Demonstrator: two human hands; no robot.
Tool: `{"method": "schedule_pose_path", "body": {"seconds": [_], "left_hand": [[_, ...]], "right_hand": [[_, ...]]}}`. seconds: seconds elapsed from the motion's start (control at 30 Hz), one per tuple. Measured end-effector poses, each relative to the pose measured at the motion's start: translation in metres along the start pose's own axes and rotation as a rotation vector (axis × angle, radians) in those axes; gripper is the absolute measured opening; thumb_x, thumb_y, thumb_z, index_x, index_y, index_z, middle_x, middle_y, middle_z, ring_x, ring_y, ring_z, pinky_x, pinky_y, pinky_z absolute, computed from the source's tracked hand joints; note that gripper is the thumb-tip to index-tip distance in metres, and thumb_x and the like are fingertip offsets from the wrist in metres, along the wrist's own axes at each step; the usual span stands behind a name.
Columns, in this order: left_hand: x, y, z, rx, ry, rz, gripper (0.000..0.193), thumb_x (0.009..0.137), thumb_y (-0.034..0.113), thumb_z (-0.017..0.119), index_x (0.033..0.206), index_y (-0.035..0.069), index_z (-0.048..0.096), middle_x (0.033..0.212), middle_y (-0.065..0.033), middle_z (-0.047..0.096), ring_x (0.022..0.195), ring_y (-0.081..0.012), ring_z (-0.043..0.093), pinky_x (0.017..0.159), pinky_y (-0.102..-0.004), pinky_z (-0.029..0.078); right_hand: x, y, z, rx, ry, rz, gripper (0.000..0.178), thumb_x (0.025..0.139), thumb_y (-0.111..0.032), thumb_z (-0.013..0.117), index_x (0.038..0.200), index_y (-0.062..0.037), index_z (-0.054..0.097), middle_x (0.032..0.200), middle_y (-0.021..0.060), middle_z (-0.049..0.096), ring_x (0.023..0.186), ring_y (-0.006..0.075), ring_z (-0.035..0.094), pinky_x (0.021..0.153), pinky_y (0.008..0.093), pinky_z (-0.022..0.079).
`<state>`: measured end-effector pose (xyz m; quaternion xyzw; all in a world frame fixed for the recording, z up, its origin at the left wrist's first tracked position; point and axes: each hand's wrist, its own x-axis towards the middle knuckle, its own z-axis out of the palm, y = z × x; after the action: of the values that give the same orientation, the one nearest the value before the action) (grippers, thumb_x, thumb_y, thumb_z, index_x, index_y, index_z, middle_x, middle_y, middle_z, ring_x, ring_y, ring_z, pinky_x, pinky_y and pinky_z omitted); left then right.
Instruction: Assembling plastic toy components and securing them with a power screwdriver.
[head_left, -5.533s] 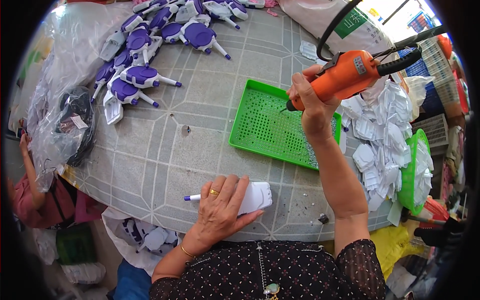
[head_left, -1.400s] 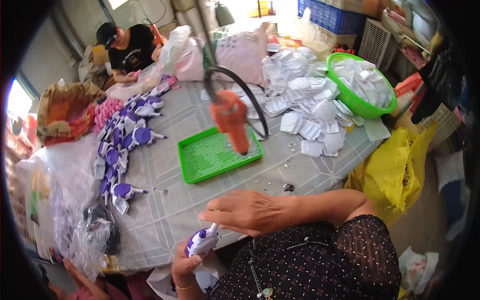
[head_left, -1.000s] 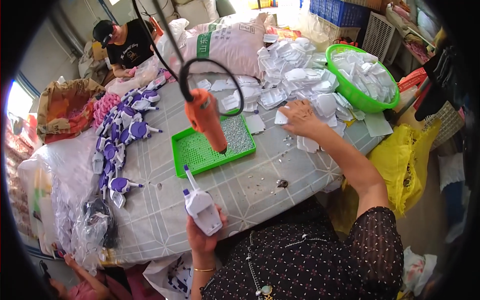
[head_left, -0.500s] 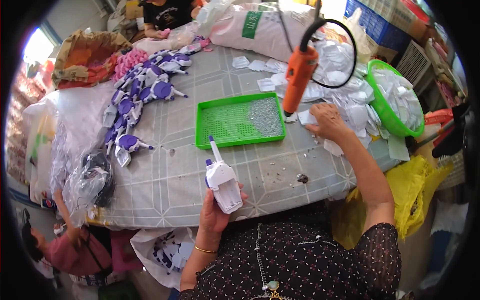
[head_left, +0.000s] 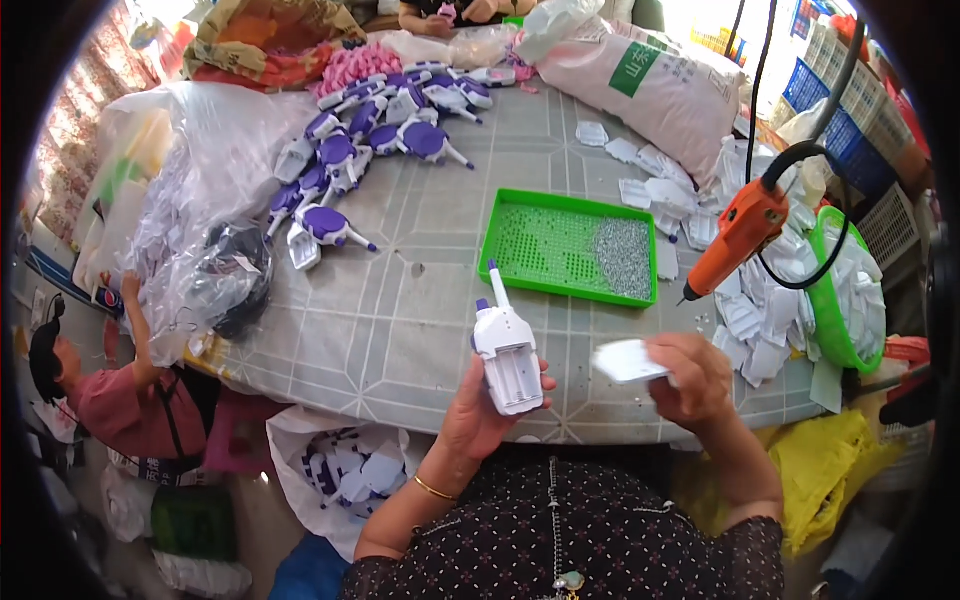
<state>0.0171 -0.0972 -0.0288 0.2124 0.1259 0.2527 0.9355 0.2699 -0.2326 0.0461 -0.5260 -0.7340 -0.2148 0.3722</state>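
Observation:
My left hand [head_left: 478, 408] is closed round a white plastic toy walkie-talkie [head_left: 512, 365] with a purple-tipped antenna and an uncovered battery compartment facing up. In my right hand [head_left: 695, 378], slightly blurred, a flat white plastic cover [head_left: 629, 361] is pinched between the fingers, held over the table's near edge to the right of the toy. The two pieces are apart. Beyond them lies a green tray [head_left: 487, 262] with many small silvery screws [head_left: 622, 258] heaped at its right end. An orange electric screwdriver [head_left: 735, 240] hangs by its cord above the right side.
White covers [head_left: 745, 315] lie piled at right beside a green basket [head_left: 835, 320]. Purple-and-white toys [head_left: 335, 150] are heaped at the far left. A big white sack [head_left: 640, 85] lies at the back. Other people's hands [head_left: 480, 10] show across the table; another person [head_left: 130, 390] is at lower left.
My right hand has come back from the pile at right with a white cover, toward the toy in my left hand. The head view has shifted, so the table's things appear elsewhere.

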Motion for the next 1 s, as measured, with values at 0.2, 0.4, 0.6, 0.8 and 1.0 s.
{"method": "schedule_pose_path", "body": {"seconds": [0.2, 0.4, 0.6, 0.8, 1.0], "left_hand": [[-0.006, -0.003, 0.019, -0.016, 0.095, 0.027, 0.069, 0.103, 0.058, 0.045, 0.154, 0.012, 0.035, 0.147, -0.0104, 0.052, 0.130, -0.0316, 0.056, 0.107, -0.0535, 0.048], [-0.005, 0.001, -0.006, -0.047, 0.188, 0.122, 0.066, 0.104, 0.051, 0.048, 0.156, 0.014, 0.032, 0.152, -0.0055, 0.047, 0.136, -0.0256, 0.050, 0.111, -0.0502, 0.045], [-0.006, 0.003, -0.006, -0.033, 0.021, 0.054, 0.071, 0.100, 0.048, 0.059, 0.154, 0.012, 0.032, 0.146, -0.0109, 0.051, 0.128, -0.0294, 0.058, 0.100, -0.0483, 0.055], [-0.005, 0.003, 0.002, 0.034, 0.146, 0.158, 0.068, 0.098, 0.037, 0.067, 0.152, 0.010, 0.035, 0.137, -0.0104, 0.055, 0.122, -0.0273, 0.061, 0.096, -0.0498, 0.058], [-0.005, 0.000, -0.004, 0.208, 0.192, 0.234, 0.067, 0.097, 0.031, 0.069, 0.151, 0.011, 0.036, 0.138, -0.0087, 0.055, 0.125, -0.0244, 0.058, 0.103, -0.0442, 0.052]], "right_hand": [[0.034, -0.014, 0.083, 0.231, -0.072, -0.186, 0.044, 0.082, -0.011, 0.075, 0.121, 0.0029, 0.061, 0.117, 0.0223, 0.068, 0.098, 0.0323, 0.071, 0.079, 0.0362, 0.059], [0.037, -0.042, 0.086, 0.368, -0.418, 0.032, 0.056, 0.082, -0.015, 0.079, 0.129, 0.0003, 0.053, 0.142, 0.0287, 0.052, 0.128, 0.0424, 0.056, 0.106, 0.0472, 0.048], [0.042, -0.020, 0.092, 0.598, -0.411, 0.008, 0.066, 0.071, -0.020, 0.088, 0.125, -0.0074, 0.052, 0.146, 0.0281, 0.049, 0.129, 0.0435, 0.053, 0.107, 0.0482, 0.044], [0.040, -0.025, 0.092, 0.500, -0.362, -0.028, 0.070, 0.065, -0.017, 0.091, 0.124, -0.0090, 0.053, 0.146, 0.0265, 0.049, 0.126, 0.0408, 0.056, 0.102, 0.0471, 0.046], [0.032, -0.033, 0.090, 0.460, -0.326, -0.020, 0.081, 0.063, -0.016, 0.092, 0.134, -0.0095, 0.052, 0.140, 0.0217, 0.052, 0.121, 0.0367, 0.057, 0.099, 0.0457, 0.047]]}}
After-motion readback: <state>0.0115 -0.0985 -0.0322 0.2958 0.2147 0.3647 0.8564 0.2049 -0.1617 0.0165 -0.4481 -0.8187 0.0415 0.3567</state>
